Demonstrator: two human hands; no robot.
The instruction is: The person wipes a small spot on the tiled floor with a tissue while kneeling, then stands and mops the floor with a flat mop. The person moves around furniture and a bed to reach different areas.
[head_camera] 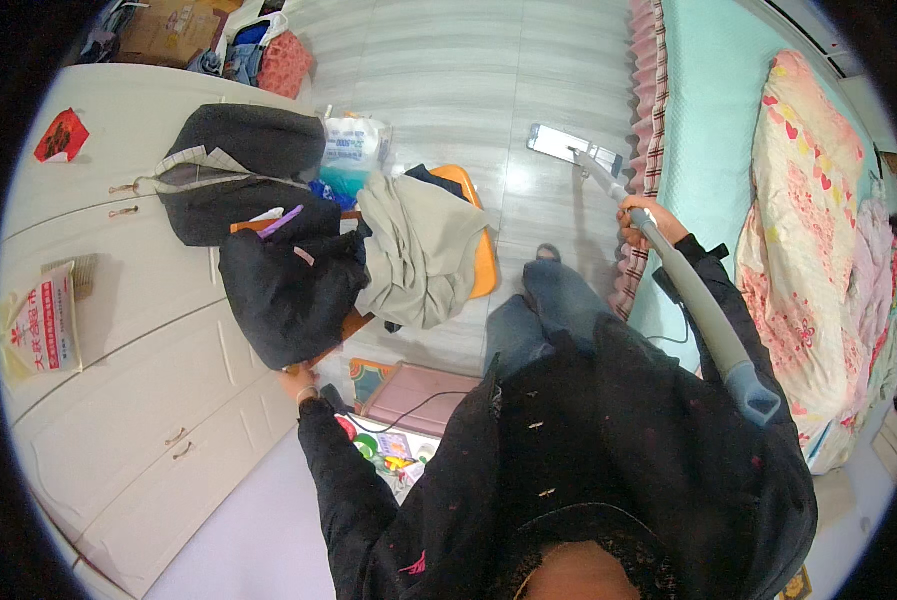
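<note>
My right hand (655, 220) is closed around the grey pole (692, 296) of a flat mop. The pole slants from beside my right arm down to the mop's flat, pale head (568, 144), which lies on the floor near the bed. On the left, my left hand (298, 382) grips the end of a wooden chair frame (355, 328). Dark clothes (291, 292) hang over that frame and hide much of it. A light grey-beige garment (418, 247) is draped beside them, partly over an orange stool or seat (484, 259).
White cabinets (141, 315) line the left, with a dark jacket (246, 139) hanging in front. A plastic-wrapped package (355, 150) stands behind the chair. The bed (707, 112) with a flowered quilt (801, 247) is at right. A pink box-like item (411, 397) stands near my left leg. Striped grey floor (448, 67) extends ahead.
</note>
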